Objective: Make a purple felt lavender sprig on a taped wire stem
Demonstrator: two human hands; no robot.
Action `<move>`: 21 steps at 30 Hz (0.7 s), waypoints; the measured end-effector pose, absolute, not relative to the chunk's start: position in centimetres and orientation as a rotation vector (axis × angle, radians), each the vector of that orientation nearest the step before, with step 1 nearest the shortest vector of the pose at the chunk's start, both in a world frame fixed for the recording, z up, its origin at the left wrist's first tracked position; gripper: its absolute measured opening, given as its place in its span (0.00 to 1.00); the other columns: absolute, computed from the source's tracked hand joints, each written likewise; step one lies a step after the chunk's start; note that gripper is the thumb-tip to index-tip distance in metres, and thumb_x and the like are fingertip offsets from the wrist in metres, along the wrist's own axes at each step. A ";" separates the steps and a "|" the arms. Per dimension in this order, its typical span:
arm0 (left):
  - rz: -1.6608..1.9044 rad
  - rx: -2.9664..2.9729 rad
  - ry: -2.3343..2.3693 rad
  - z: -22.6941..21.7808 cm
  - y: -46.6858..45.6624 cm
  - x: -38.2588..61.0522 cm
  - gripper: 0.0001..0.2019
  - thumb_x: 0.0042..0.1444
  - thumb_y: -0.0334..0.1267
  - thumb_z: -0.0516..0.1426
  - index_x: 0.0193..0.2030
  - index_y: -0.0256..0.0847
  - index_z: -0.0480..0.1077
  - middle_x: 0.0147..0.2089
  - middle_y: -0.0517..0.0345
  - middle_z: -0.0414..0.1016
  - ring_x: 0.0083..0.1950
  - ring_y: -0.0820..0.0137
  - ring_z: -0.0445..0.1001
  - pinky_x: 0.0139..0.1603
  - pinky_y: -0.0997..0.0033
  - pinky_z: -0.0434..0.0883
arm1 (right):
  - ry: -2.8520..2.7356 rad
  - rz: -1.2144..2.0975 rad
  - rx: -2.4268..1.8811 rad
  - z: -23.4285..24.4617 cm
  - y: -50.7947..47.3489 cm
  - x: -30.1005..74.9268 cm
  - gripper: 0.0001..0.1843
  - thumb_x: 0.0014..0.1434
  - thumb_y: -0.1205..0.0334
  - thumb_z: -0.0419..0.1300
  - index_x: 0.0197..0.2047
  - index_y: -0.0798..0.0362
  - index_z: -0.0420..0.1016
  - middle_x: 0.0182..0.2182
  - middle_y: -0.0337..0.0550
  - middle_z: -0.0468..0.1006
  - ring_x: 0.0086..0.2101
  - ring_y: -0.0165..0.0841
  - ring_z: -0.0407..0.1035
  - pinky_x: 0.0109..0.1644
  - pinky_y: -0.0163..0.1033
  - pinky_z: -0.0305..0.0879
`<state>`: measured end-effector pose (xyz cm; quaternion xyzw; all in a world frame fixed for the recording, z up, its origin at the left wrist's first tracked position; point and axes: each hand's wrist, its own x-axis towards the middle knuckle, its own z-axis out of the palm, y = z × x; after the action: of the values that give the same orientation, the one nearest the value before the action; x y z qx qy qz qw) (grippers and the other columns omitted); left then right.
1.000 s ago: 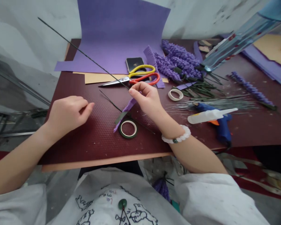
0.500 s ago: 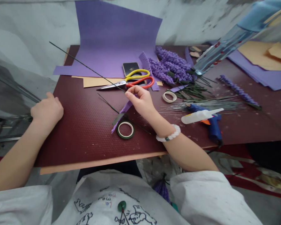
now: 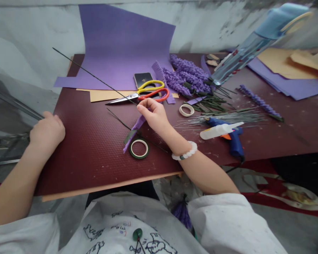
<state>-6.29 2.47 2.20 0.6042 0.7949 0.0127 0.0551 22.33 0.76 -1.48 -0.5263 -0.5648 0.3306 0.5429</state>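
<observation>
My right hand [image 3: 154, 114] pinches a long thin dark wire [image 3: 92, 76] that slants up to the far left, together with a purple fringed paper strip [image 3: 136, 127] that hangs down toward me. A roll of green tape [image 3: 139, 149] lies just below that strip. My left hand [image 3: 47, 130] grips the left edge of the dark red board [image 3: 95, 155], fingers curled over the rim. Scissors with yellow and red handles [image 3: 145, 93] lie just beyond my right hand.
A large purple sheet [image 3: 122, 46] stands curved against the wall. Finished purple flower spikes [image 3: 187, 76], green stems, a white tape ring [image 3: 186, 110], a bundle of wires and a blue glue gun [image 3: 225, 132] lie to the right. A phone [image 3: 143, 78] sits behind the scissors.
My left hand moved from the middle of the board out to its left edge and closed on the rim. My right hand kept its pinch on the wire and strip.
</observation>
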 end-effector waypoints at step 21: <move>0.776 3.286 1.240 1.3 0.3 2.0 0.18 0.62 0.38 0.49 0.56 0.35 0.66 0.52 0.41 0.73 0.54 0.53 0.69 0.51 0.54 0.64 | -1.814 0.375 -1.347 -1.8 -0.3 22.5 0.05 0.56 0.65 0.58 0.28 0.52 0.70 0.27 0.38 0.74 0.33 0.33 0.64 0.48 0.45 0.49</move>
<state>2.02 0.30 1.35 0.8900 0.3359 0.2102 -0.2256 22.51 -0.30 -1.75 -0.5355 -0.7213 0.1492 0.4131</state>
